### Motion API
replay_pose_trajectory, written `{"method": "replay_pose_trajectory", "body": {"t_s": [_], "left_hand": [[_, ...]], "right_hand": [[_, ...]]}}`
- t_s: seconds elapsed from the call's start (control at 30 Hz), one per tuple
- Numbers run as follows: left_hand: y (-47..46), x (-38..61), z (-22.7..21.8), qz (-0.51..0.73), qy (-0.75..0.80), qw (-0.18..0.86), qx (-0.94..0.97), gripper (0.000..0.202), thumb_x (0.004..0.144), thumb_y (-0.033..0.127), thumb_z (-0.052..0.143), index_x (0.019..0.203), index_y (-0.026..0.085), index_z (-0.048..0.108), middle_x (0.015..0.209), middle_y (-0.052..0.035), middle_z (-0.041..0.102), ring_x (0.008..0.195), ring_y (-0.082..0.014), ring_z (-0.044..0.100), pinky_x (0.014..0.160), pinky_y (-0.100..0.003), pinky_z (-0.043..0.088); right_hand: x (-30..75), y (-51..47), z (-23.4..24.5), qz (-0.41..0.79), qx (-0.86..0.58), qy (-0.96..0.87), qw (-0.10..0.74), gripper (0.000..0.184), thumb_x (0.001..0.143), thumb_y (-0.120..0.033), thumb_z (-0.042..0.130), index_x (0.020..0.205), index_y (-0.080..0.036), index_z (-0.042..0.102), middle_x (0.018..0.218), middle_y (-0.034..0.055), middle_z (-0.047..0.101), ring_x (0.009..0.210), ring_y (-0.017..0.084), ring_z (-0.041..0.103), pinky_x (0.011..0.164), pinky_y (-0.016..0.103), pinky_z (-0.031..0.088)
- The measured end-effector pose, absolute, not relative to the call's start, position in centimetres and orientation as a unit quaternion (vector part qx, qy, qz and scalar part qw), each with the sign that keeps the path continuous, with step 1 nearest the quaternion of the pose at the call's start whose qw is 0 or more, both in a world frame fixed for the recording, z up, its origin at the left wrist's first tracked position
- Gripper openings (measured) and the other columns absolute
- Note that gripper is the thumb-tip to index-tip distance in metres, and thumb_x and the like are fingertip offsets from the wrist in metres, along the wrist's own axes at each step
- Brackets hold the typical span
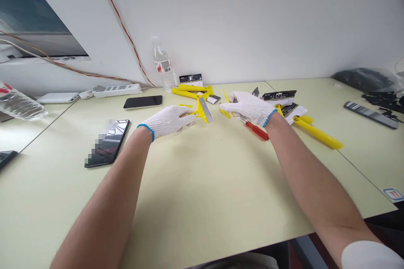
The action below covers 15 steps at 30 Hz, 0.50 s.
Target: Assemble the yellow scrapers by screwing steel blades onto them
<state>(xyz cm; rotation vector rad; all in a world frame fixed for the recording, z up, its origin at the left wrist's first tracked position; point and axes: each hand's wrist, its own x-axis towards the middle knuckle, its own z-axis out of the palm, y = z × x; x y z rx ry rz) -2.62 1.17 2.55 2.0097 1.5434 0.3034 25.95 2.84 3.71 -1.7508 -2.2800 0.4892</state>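
Observation:
My left hand [168,119], in a white knit glove with a blue cuff, is closed around a yellow scraper [198,111]. The scraper's head points right and carries a flat grey blade [206,110]. Across a small gap, my right hand [251,107], gloved the same way, pinches a thin yellow plastic part [224,110]; the fingers hide some of it. Just below that hand is a screwdriver with a red handle [257,130]; its shaft runs up under the fingers, and I cannot tell whether they touch it.
Behind my hands lie more yellow scrapers [186,91] and black-and-white packaging cards [280,97]. Further right is a yellow handle [318,132]. A water bottle [164,69] stands by the wall. Phones [143,102] and a power strip [117,89] are on the left, a dark strip [370,114] on the right.

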Motion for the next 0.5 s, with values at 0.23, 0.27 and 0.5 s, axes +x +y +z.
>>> {"method": "replay_pose_trajectory", "body": {"t_s": [0.23, 0.27, 0.5], "left_hand": [[1.4, -2.5, 2.0, 0.118, 0.565, 0.284, 0.766, 0.041, 0.094, 0.062, 0.057, 0.099, 0.025, 0.074, 0.087, -0.006, 0.073, 0.07, -0.0211, 0.066, 0.055, -0.029, 0.042], [1.5, -2.4, 2.0, 0.119, 0.561, 0.283, 0.768, 0.04, 0.093, 0.061, 0.057, 0.101, 0.025, 0.075, 0.088, -0.0061, 0.073, 0.071, -0.0213, 0.067, 0.056, -0.029, 0.042], [1.8, -1.4, 0.8, 0.127, 0.553, 0.238, 0.788, 0.041, 0.092, 0.06, 0.059, 0.099, 0.024, 0.075, 0.09, -0.0066, 0.073, 0.073, -0.0216, 0.063, 0.061, -0.03, 0.043]], "right_hand": [[24.6, 2.6, 3.9, 0.186, -0.588, -0.764, 0.19, 0.039, 0.116, -0.036, 0.057, 0.116, 0.0, 0.072, 0.099, 0.0117, 0.074, 0.077, 0.006, 0.063, 0.073, 0.014, 0.048], [24.4, 2.7, 3.8, 0.187, -0.586, -0.762, 0.204, 0.036, 0.114, -0.034, 0.06, 0.12, 0.0, 0.071, 0.104, 0.0128, 0.074, 0.08, 0.006, 0.063, 0.074, 0.013, 0.048], [23.0, 3.0, 3.0, 0.161, -0.584, -0.768, 0.21, 0.041, 0.106, -0.032, 0.074, 0.132, 0.0, 0.068, 0.12, 0.0139, 0.07, 0.103, 0.015, 0.068, 0.094, 0.022, 0.057]]}}
